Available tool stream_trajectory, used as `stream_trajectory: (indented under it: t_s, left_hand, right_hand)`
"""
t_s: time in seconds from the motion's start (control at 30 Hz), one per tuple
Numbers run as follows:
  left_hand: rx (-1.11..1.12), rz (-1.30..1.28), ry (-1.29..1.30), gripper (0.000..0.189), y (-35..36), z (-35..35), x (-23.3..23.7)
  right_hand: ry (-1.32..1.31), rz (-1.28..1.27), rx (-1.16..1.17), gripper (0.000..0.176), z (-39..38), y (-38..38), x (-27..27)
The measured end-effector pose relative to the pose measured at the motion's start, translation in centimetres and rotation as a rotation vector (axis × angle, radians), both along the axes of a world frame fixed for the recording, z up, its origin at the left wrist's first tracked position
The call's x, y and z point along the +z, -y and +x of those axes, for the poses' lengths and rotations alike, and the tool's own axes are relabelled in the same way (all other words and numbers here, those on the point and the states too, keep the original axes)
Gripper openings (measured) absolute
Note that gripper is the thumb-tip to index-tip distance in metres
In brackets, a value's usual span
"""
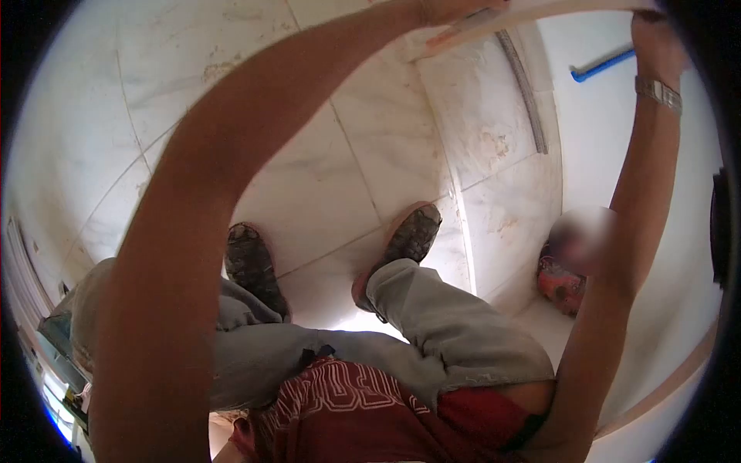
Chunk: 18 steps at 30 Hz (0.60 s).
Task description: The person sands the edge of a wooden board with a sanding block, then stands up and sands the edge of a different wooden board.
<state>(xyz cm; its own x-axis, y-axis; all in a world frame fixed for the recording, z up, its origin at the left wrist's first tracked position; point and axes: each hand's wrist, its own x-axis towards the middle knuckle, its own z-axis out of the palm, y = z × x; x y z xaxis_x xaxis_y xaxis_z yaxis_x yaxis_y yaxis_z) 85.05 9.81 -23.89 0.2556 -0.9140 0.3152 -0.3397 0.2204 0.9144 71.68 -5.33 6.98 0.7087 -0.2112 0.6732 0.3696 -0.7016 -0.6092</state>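
Observation:
A long pale strip, perhaps a wooden board, spans the top edge of the view, partly cut off by the frame. At its left part is my left hand, mostly out of view, with something dark and small by its fingers that I cannot make out. My right hand, below a metal-band watch, is closed around the strip's right end. Just left of that hand, a blue bar lies against the white wall.
Marble-look tiles with brown smears cover the floor under my shoes. A grey ribbed strip lies along the tiles near the wall. A red patterned object stands beside my right forearm. More items line the left edge, blurred.

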Motion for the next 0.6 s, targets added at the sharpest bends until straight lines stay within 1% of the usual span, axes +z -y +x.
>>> stream_trajectory:
  t_s: [0.03,0.07,0.1,0.13,0.2,0.23,0.27,0.3,0.37,0.4,0.43,0.47,0.5,0.53,0.6]
  left_hand:
    - [-0.013,-0.097,0.041,0.053,0.8,-0.8,-2.0]
    - [-0.060,-0.194,-0.099,0.051,1.3,-1.7,-3.1]
    - [-0.241,-0.282,-0.738,0.052,-0.4,-3.4,-2.4]
    - [-0.229,-0.324,-0.796,0.051,-1.8,-4.4,-2.0]
    - [-0.207,-0.406,-0.912,0.051,-3.8,-5.2,-2.1]
    - [-0.042,-0.226,-0.508,0.051,-3.3,-4.9,-3.8]
    - [0.118,-0.042,-0.097,0.052,-2.5,-4.5,-5.7]
    - [0.268,0.147,0.320,0.053,-1.6,-4.2,-7.4]
    - [0.504,-0.224,0.958,0.051,-1.0,-4.0,-8.2]
    - [0.616,-0.415,1.272,0.050,-0.9,-4.1,-7.8]
    - [0.538,-0.517,0.952,0.051,0.3,-4.0,-6.7]
    - [0.452,-0.608,0.633,0.051,0.9,-3.8,-4.2]
    - [0.369,-0.584,0.510,0.052,0.6,-3.8,-1.9]
    - [0.286,-0.556,0.376,0.053,-0.1,-3.7,-0.1]
    - [0.286,-0.464,0.307,0.048,1.7,-3.8,-1.6]
  right_hand:
    - [0.032,-0.205,-0.005,0.045,-0.2,-0.1,-0.1]
    - [0.075,-0.384,-0.001,0.047,-0.1,-0.1,0.0]
    - [0.107,-0.546,0.005,0.049,-0.1,-0.4,0.0]
    - [0.177,-0.357,0.039,0.047,1.4,2.1,-0.4]
    - [0.147,-1.604,-0.933,0.042,2.4,-1.0,-0.8]
    - [0.123,-2.211,-1.436,0.043,2.4,-3.2,-1.0]
    - [-0.040,-2.278,-1.577,0.047,1.4,-4.7,-1.4]
    - [-0.241,-2.255,-1.651,0.047,1.2,-5.5,-1.3]
    - [-0.651,-2.177,-1.779,0.047,1.6,-6.7,-1.2]
    - [-0.839,-1.939,-1.691,0.040,2.9,-8.3,-0.5]
    - [-0.977,-2.035,-1.728,0.038,3.5,-8.1,-0.4]
    - [-1.123,-2.124,-1.764,0.036,3.6,-7.6,-0.2]
    - [-1.277,-2.210,-1.794,0.036,3.4,-7.4,-0.2]
    - [-0.982,-2.078,-1.720,0.037,3.2,-8.9,-1.2]
    - [-1.125,-2.132,-1.810,0.035,3.4,-9.2,-1.1]
